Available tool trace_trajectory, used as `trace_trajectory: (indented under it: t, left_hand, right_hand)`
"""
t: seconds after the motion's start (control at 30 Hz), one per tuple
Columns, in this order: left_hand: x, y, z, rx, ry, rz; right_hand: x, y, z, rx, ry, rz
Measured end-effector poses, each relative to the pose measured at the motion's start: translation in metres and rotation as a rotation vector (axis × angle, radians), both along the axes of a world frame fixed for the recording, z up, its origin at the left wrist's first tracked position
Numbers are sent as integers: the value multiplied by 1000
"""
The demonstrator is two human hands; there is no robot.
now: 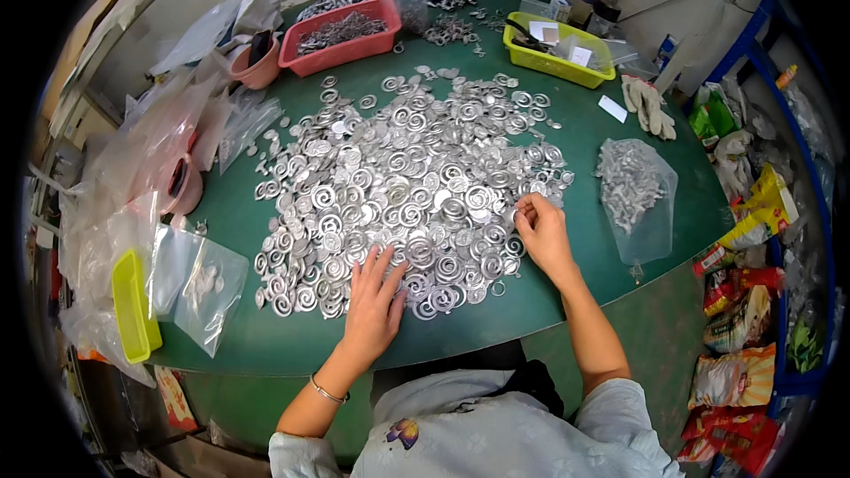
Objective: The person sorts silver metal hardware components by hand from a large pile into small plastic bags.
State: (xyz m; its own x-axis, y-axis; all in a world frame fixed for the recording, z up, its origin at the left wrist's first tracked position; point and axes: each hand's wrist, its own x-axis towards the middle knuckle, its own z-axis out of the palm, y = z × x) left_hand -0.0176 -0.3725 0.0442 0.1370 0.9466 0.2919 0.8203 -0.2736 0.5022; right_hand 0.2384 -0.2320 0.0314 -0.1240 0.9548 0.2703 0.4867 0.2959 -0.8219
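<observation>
The metal spirals (421,252) lie heaped on the counter (226,212). The left hand (370,314) rests spread, apparently gripping nothing; the right hand (544,235) is curled, any hold unclear. Light fingertip picking probably avoids snags.

Metal pieces (407,186) cover the desk's (584,111) middle; a bag (633,186) lies toward its right edge, a basin (345,60) behind them.

Small workshop, green worktable (235,223) heaped with silvery spiral pieces (407,195), red basin (347,55) of small parts, blue storage rack (801,382)
</observation>
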Motion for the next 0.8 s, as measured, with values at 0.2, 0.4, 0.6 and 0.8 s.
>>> trace_trajectory:
  t: [0.2,0.4,0.6,0.8]
  left_hand:
    - [22,24,5,-50,79,-153]
    - [31,39,-8,-14,173,-132]
    - [29,37,-9,-16,196,-92]
    - [30,38,-14,-4,213,-80]
  right_hand:
    - [63,75,14,192,-57,-249]
    - [112,168,3,225,-357,-508]
    - [89,160,-15,337,-437,-378]
    - [45,87,-44,233,-581,-96]
